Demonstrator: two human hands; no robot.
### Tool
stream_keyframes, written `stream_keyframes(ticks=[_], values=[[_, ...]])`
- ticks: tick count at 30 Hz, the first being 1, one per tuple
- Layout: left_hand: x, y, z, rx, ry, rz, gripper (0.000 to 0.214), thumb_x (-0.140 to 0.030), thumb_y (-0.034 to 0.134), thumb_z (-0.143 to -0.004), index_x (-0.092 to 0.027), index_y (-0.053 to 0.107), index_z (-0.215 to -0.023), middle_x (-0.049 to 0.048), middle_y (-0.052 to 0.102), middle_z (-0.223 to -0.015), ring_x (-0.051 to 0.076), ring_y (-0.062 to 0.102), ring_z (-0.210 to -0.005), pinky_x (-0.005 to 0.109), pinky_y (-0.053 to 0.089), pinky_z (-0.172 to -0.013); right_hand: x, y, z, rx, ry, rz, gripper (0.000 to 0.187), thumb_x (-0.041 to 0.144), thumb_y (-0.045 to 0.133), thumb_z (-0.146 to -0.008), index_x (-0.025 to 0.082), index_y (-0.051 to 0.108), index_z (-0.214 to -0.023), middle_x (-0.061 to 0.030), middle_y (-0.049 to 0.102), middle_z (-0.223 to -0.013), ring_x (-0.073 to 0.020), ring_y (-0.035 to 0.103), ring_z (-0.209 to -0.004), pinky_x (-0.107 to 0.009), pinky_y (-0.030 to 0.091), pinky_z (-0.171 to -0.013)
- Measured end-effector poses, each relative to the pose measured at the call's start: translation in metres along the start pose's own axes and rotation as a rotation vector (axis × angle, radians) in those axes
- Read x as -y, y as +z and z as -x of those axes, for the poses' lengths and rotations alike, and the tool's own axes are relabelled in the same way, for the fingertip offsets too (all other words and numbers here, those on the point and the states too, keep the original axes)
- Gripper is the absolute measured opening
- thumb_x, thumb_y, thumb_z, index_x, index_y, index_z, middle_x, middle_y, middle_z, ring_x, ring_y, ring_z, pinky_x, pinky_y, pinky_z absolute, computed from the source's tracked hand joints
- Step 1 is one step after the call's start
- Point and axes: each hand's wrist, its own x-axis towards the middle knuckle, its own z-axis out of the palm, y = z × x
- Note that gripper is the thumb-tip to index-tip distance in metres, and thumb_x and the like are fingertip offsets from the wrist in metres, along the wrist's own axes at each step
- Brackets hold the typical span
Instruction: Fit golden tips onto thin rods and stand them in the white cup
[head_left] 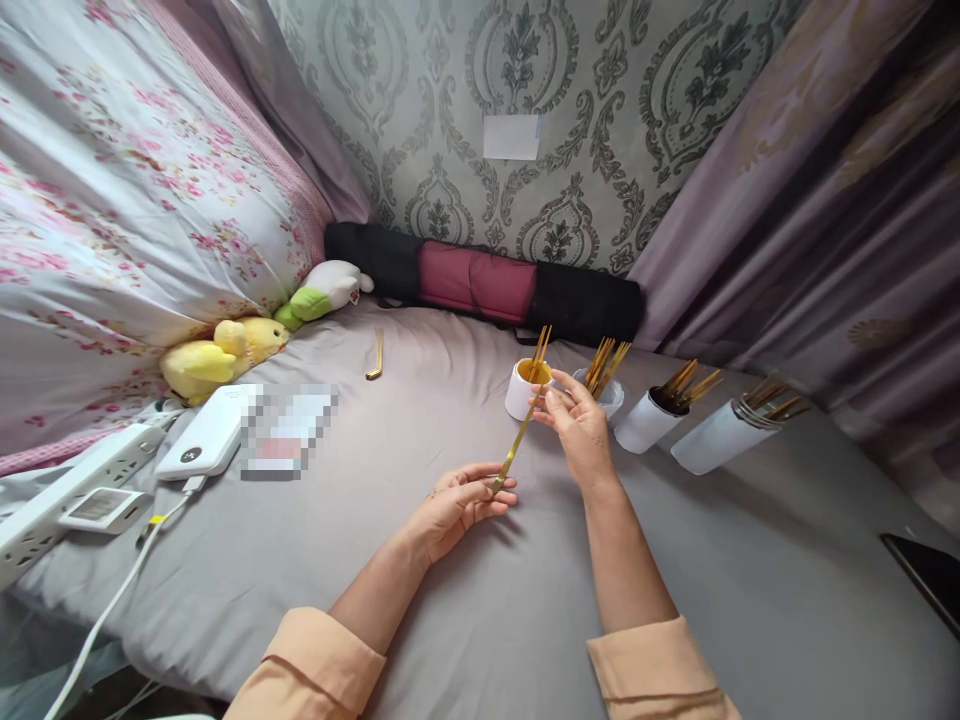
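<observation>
Between my hands runs a thin gold chopstick (514, 450), slanting up to the right; whether a second lies against it I cannot tell. My left hand (465, 505) pinches its lower end, and my right hand (576, 425) has its fingers closed near the upper end. Just behind the right hand stands a white cup (519, 398) with a yellow inside and a few gold sticks. To its right are a clear-rimmed container (613, 396), a white cup with a dark inside (637, 426) and a larger white can (709, 447), each with several sticks. More gold chopsticks (377, 357) lie on the grey sheet (420, 400).
At left lie a power strip (82, 500), a white power bank (206, 440) with a cable (112, 605), and a blurred-out flat item (289, 430). Plush toys (225, 358) and a long black-and-red bag (480, 280) line the back. A dark flat object (926, 580) sits at the right edge.
</observation>
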Motion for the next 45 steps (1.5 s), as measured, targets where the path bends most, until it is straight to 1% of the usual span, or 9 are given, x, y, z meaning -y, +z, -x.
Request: stream_keyframes(ticks=[11, 19, 29, 39, 45], values=[[-0.003, 0.006, 0.003, -0.008, -0.019, -0.013, 0.033, -0.009, 0.060, -0.068, -0.006, 0.053, -0.100, 0.0209, 0.060, -0.102, 0.020, 0.063, -0.080, 0.028, 0.049, -0.073, -0.002, -0.008, -0.003, -0.012, -0.051, 0.064, 0.036, 0.036, 0.053, -0.074, 0.021, 0.052, -0.106, -0.0052, 0.062, -0.093, -0.0165, 0.061, -0.080, -0.031, 0.052, -0.066], [-0.001, 0.006, 0.004, -0.001, -0.026, -0.020, 0.035, -0.007, 0.061, -0.067, -0.007, 0.053, -0.101, 0.0195, 0.061, -0.101, 0.020, 0.063, -0.081, 0.029, 0.048, -0.075, -0.003, -0.012, -0.005, -0.021, -0.059, 0.086, 0.033, 0.036, 0.054, -0.074, 0.021, 0.053, -0.103, -0.0049, 0.063, -0.091, -0.0163, 0.062, -0.077, -0.030, 0.054, -0.063], [-0.002, 0.010, 0.005, -0.012, -0.065, -0.036, 0.036, -0.007, 0.062, -0.068, -0.006, 0.051, -0.102, 0.0208, 0.059, -0.105, 0.021, 0.061, -0.087, 0.028, 0.048, -0.078, -0.004, -0.019, -0.007, -0.042, -0.066, 0.126, 0.031, 0.036, 0.052, -0.075, 0.020, 0.055, -0.101, -0.0057, 0.063, -0.091, -0.0163, 0.062, -0.078, -0.030, 0.054, -0.063], [0.002, 0.003, 0.003, 0.025, -0.069, -0.026, 0.039, -0.011, 0.063, -0.069, -0.005, 0.049, -0.106, 0.0211, 0.058, -0.106, 0.022, 0.061, -0.090, 0.027, 0.048, -0.080, -0.006, -0.026, -0.010, -0.091, -0.072, 0.183, 0.032, 0.038, 0.055, -0.072, 0.019, 0.058, -0.097, -0.0046, 0.064, -0.086, -0.0139, 0.061, -0.072, -0.028, 0.053, -0.060], [0.001, 0.004, 0.003, 0.021, -0.081, -0.033, 0.040, -0.011, 0.063, -0.070, -0.005, 0.049, -0.107, 0.0204, 0.058, -0.107, 0.021, 0.061, -0.090, 0.026, 0.048, -0.079, -0.005, -0.028, -0.011, -0.119, -0.076, 0.195, 0.033, 0.041, 0.055, -0.071, 0.019, 0.059, -0.095, -0.0038, 0.063, -0.082, -0.0129, 0.060, -0.068, -0.027, 0.052, -0.058]])
